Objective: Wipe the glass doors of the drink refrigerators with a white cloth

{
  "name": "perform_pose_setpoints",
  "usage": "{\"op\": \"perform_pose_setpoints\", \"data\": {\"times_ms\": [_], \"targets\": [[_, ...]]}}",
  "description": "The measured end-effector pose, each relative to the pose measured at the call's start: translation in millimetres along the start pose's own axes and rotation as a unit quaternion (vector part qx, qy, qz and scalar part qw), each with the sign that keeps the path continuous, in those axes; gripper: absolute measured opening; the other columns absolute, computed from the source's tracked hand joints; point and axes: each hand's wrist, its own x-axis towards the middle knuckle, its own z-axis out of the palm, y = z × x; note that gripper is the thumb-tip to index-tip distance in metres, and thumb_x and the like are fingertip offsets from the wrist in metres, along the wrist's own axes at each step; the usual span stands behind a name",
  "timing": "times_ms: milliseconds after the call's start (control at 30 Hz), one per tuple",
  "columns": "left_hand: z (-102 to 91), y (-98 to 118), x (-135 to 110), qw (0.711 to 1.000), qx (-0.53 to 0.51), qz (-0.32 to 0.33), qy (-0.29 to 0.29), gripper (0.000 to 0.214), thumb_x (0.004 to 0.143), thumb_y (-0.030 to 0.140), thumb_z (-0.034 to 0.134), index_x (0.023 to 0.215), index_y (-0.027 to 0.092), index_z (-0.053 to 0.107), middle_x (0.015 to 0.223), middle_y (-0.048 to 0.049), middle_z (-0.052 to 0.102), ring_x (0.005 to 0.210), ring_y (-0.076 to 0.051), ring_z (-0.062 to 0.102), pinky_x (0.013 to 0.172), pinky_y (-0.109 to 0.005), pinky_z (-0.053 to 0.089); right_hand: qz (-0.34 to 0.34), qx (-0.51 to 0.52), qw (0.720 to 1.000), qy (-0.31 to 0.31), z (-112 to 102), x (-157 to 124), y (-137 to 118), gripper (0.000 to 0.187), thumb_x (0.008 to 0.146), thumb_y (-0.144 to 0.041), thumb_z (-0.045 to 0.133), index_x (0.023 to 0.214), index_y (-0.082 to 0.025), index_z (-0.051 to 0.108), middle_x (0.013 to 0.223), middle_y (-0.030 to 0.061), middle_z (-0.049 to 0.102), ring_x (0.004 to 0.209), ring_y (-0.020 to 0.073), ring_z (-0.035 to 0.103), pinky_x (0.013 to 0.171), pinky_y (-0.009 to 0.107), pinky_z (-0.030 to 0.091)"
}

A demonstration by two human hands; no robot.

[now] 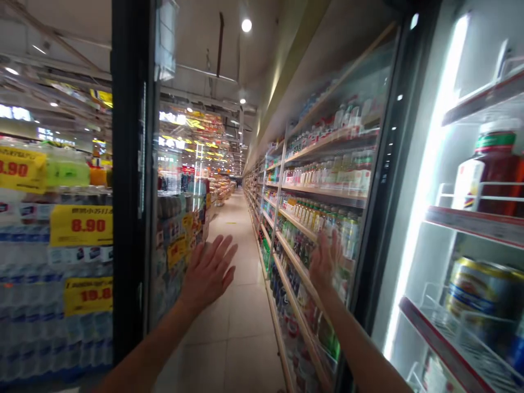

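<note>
My left hand (210, 267) is raised in the lower middle, palm down, with its fingers spread and nothing held. It is in front of the glass door (241, 305), near the door's left black frame (130, 218); whether it touches the glass I cannot tell. To the right, my right hand (325, 262) is also raised against the glass area. Motion blurs it, but the fingers look stretched and apart, with nothing visible in them. Its forearm crosses the door's right black frame (379, 218).
At right a lit cooler holds a red bottle with a green band (493, 164) and cans (475, 295) on wire shelves. Through the glass an aisle floor (235, 218) runs beside bottle shelves (327, 185). Stacked bottled goods with yellow price signs (84, 225) stand at left.
</note>
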Motion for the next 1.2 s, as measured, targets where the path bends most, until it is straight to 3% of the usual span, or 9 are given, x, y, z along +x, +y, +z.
{"op": "perform_pose_setpoints", "data": {"times_ms": [67,133,333,567,733,800,1000,1067,1200], "targets": [[-0.2,-1,0,1.0,0.006,-0.002,-0.008,0.051,0.086,0.032,0.045,0.136,0.024,0.036,0.133,-0.0067,0.05,0.13,-0.02,0.037,0.113,-0.043,0.013,-0.086,0.008,0.996,-0.034,0,-6,-12,0.04,0.089,-0.023,0.036,0.126,-0.022,0.051,0.14,0.0121,0.04,0.134,0.0262,0.028,0.106,0.055,0.024],[-0.4,-1,-1,1.0,0.011,-0.002,-0.016,0.052,0.086,0.032,0.045,0.137,0.024,0.035,0.134,-0.0066,0.049,0.131,-0.02,0.036,0.113,-0.042,0.012,-0.104,0.003,0.994,-0.042,-2,-2,-6,0.04,0.089,-0.024,0.037,0.125,-0.022,0.052,0.139,0.0116,0.041,0.134,0.0262,0.029,0.106,0.055,0.022],[0.4,0,-1,0.999,0.024,0.004,-0.023,0.052,0.087,0.034,0.043,0.138,0.023,0.034,0.136,-0.0075,0.046,0.132,-0.021,0.034,0.113,-0.043,0.01,0.114,-0.03,0.991,0.065,-7,33,33,0.046,0.09,-0.027,0.031,0.133,-0.014,0.044,0.142,0.0184,0.035,0.132,0.0306,0.03,0.102,0.057,0.026],[1.9,-1,-1,0.999,0.028,-0.004,-0.027,0.052,0.088,0.035,0.041,0.138,0.025,0.032,0.138,-0.0077,0.045,0.131,-0.02,0.035,0.113,-0.042,0.01,-0.105,-0.008,0.994,-0.038,3,12,-7,0.041,0.088,-0.025,0.035,0.127,-0.02,0.05,0.138,0.0134,0.043,0.134,0.0261,0.029,0.106,0.055,0.023],[2.4,-1,-1,0.999,0.033,-0.004,-0.031,0.052,0.089,0.043,0.039,0.137,0.024,0.035,0.137,-0.0086,0.046,0.131,-0.021,0.036,0.113,-0.042,0.008,0.103,-0.035,0.993,0.048,-3,39,32,0.049,0.087,-0.026,0.032,0.133,-0.014,0.042,0.141,0.0187,0.036,0.132,0.03,0.03,0.102,0.059,0.026],[3.1,-1,-1,0.999,0.038,-0.005,-0.029,0.052,0.089,0.043,0.039,0.137,0.024,0.035,0.136,-0.0089,0.046,0.131,-0.021,0.036,0.113,-0.043,0.007,0.141,-0.037,0.987,0.069,-3,44,34,0.049,0.087,-0.027,0.031,0.134,-0.013,0.042,0.142,0.0199,0.034,0.132,0.0309,0.03,0.101,0.059,0.027],[4.4,-1,-1,0.999,0.024,-0.012,-0.019,0.055,0.088,0.041,0.043,0.139,0.025,0.031,0.137,-0.0086,0.045,0.13,-0.021,0.038,0.113,-0.043,0.01,-0.144,-0.001,0.989,-0.043,3,10,-23,0.043,0.087,-0.021,0.038,0.129,-0.024,0.047,0.141,0.0118,0.039,0.136,0.026,0.024,0.106,0.053,0.024],[4.0,-1,-1,1.0,0.018,-0.014,-0.019,0.055,0.088,0.041,0.042,0.139,0.025,0.031,0.137,-0.0083,0.045,0.129,-0.022,0.039,0.113,-0.043,0.011,-0.171,-0.004,0.984,-0.057,3,7,-21,0.041,0.087,-0.02,0.039,0.127,-0.025,0.049,0.139,0.011,0.041,0.135,0.0262,0.027,0.106,0.053,0.024],[2.6,0,0,1.0,0.017,-0.011,-0.018,0.056,0.087,0.042,0.043,0.139,0.025,0.03,0.137,-0.0082,0.045,0.129,-0.022,0.039,0.113,-0.043,0.01,-0.007,-0.034,0.999,0.026,-3,28,26,0.042,0.09,-0.025,0.035,0.13,-0.02,0.046,0.14,0.0158,0.038,0.131,0.03,0.033,0.102,0.056,0.027]]}}
